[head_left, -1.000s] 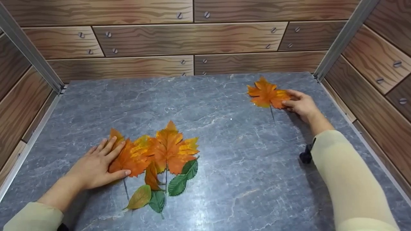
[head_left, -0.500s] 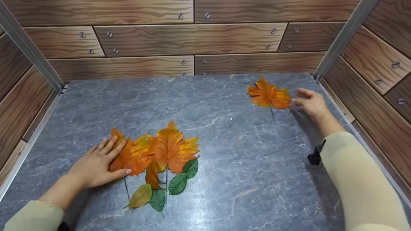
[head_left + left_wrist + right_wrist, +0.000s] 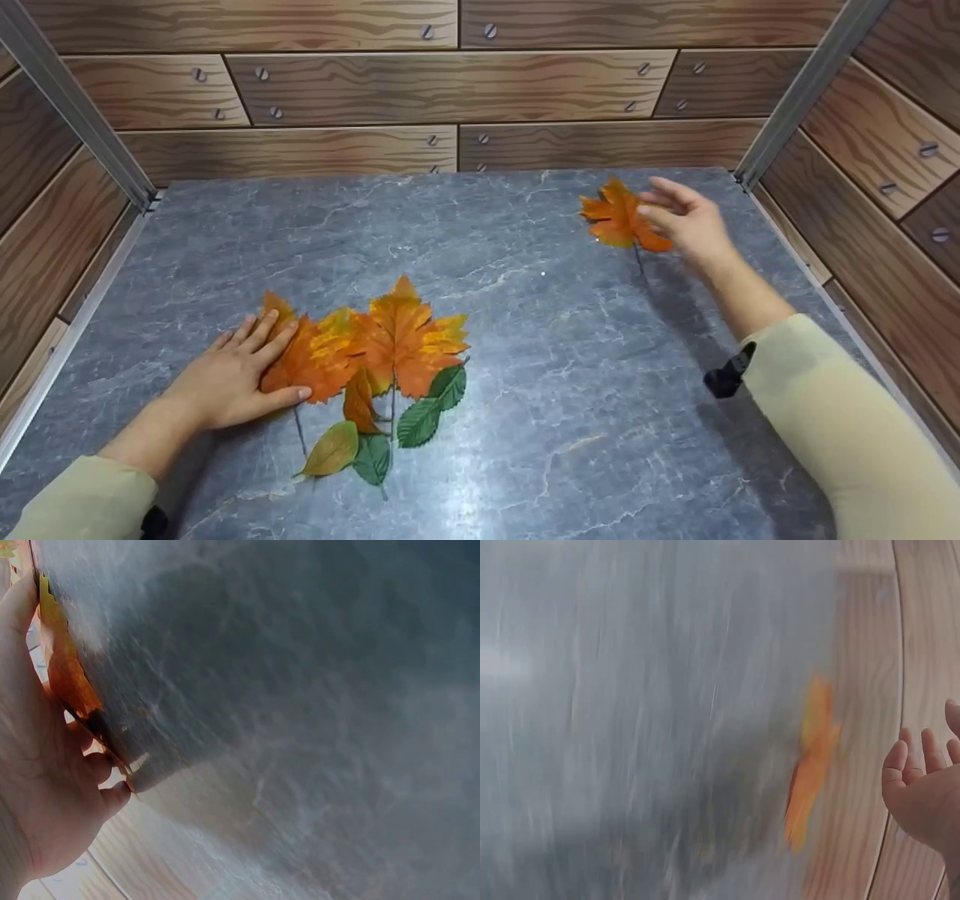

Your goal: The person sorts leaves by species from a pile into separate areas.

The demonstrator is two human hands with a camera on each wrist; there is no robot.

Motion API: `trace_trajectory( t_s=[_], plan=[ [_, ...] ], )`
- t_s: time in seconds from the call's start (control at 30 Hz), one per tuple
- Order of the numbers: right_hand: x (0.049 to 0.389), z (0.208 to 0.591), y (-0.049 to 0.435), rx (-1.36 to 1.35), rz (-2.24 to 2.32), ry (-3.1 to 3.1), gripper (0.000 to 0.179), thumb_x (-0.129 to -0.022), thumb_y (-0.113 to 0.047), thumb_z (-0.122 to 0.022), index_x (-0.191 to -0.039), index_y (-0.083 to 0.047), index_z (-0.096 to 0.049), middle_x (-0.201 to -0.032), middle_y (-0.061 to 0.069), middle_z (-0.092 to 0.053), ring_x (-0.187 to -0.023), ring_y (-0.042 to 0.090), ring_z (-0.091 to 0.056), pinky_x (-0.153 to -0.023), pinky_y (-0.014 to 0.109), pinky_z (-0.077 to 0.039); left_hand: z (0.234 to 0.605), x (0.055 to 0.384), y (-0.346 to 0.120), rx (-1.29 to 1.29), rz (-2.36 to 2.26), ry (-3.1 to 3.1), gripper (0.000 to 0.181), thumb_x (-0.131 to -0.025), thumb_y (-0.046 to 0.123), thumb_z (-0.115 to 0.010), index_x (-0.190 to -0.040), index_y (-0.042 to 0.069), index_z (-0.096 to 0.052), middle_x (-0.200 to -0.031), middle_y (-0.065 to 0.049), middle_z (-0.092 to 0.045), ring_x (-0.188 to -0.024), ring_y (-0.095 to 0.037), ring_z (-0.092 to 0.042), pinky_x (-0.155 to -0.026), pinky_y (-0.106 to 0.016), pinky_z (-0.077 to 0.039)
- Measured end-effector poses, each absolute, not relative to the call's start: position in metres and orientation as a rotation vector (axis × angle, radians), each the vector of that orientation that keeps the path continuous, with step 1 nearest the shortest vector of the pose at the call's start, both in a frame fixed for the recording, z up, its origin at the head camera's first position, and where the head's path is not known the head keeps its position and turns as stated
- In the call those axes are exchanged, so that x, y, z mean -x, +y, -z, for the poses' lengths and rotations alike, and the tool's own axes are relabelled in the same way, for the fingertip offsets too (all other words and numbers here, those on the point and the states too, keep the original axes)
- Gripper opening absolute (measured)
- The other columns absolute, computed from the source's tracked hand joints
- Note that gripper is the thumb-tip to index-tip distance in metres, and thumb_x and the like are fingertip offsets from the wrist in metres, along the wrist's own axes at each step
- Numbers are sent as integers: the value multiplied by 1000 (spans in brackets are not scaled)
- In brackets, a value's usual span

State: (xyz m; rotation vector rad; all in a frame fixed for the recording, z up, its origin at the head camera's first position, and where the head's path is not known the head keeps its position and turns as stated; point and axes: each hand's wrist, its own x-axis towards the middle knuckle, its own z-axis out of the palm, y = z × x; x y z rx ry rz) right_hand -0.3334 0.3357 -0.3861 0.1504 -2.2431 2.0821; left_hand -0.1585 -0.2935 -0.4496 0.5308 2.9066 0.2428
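Observation:
My left hand [image 3: 229, 379] lies flat with its fingers spread over the left part of an orange maple leaf [image 3: 322, 367]. In the left wrist view this leaf [image 3: 69, 675] shows edge-on beneath the fingers. A second orange maple leaf [image 3: 397, 341] overlaps it on the right. At the far right my right hand [image 3: 694, 229], fingers loosely bent, hovers over the right side of a third maple leaf [image 3: 613, 217] and covers part of it in the head view. From the right wrist, a gap shows between the hand [image 3: 930, 795] and that leaf [image 3: 810, 765].
Below the left pair lie a rust-brown leaf [image 3: 360, 405], an olive leaf [image 3: 331, 450], a dark green leaf [image 3: 373, 459] and a green leaf pair [image 3: 420, 421]. The grey marbled tabletop [image 3: 540, 360] is bounded by wood-patterned walls [image 3: 450, 86] and metal posts [image 3: 795, 97].
My right hand lets go of the far leaf's right edge, draws back to the right, then swings back left and up over it. The left hand stays on its leaf.

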Motion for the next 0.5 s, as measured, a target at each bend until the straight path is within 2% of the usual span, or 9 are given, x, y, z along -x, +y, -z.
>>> trace_trajectory(
  t_s=[0.17,0.3,0.5],
  plan=[
    [320,383,283,-299,-2188,-2188,59,-99,5,-72,-153,8,-49,-118,2,-77,-96,11,-75,-83,24,-60,448,159,-292,-538,-245,2909,103,-97,80,-50,-170,12,-26,-173,-27,-16,-155,-56,-17,-119,-76,-20],
    [309,384,244,-371,-2201,-2232,56,-98,7,-70,-151,5,-53,-123,9,-76,-105,13,-73,-89,27,-59,448,159,-292,-547,-246,2917,102,-97,80,-50,-170,12,-27,-173,-27,-16,-155,-56,-18,-118,-76,-21],
    [289,391,184,-467,-2255,-2344,54,-97,5,-72,-149,-3,-59,-133,19,-70,-124,33,-67,-101,33,-56,449,159,-293,-538,-238,2911,103,-97,81,-49,-170,12,-26,-173,-27,-15,-155,-57,-18,-118,-77,-20]
  ],
)
